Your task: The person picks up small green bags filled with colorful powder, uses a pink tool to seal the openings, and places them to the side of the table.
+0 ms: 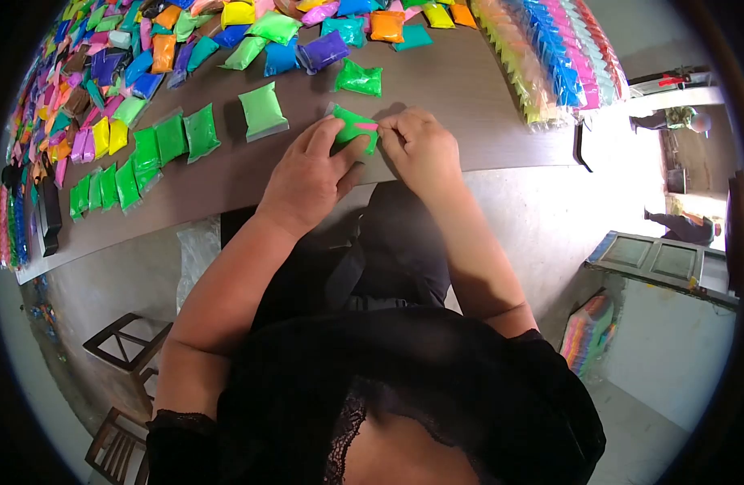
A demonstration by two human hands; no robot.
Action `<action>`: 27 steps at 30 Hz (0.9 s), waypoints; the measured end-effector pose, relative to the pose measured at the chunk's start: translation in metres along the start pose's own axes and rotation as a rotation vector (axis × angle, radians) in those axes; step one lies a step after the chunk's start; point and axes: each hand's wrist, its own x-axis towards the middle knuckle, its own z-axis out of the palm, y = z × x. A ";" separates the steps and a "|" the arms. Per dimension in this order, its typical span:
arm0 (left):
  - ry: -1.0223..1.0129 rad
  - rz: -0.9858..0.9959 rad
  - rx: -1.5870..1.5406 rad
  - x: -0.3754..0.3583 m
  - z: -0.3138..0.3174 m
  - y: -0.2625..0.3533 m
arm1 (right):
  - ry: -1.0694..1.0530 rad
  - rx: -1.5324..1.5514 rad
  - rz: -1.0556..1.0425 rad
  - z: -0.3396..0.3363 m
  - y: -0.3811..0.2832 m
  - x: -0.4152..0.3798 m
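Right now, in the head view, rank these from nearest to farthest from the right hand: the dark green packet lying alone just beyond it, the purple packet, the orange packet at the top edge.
1. Dark green packet: on the table just beyond the right hand.
2. Purple packet: farther back, slightly left.
3. Orange packet: at the table's far edge, straight ahead.
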 end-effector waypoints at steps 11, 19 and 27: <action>-0.016 -0.012 -0.010 -0.003 -0.001 0.002 | -0.062 -0.187 -0.018 -0.003 -0.001 0.021; -0.033 -0.019 -0.005 -0.001 -0.003 0.002 | -0.197 -0.149 0.018 -0.008 -0.016 0.041; -0.080 -0.031 -0.005 0.003 -0.008 0.004 | -0.048 0.040 0.005 0.003 -0.003 0.039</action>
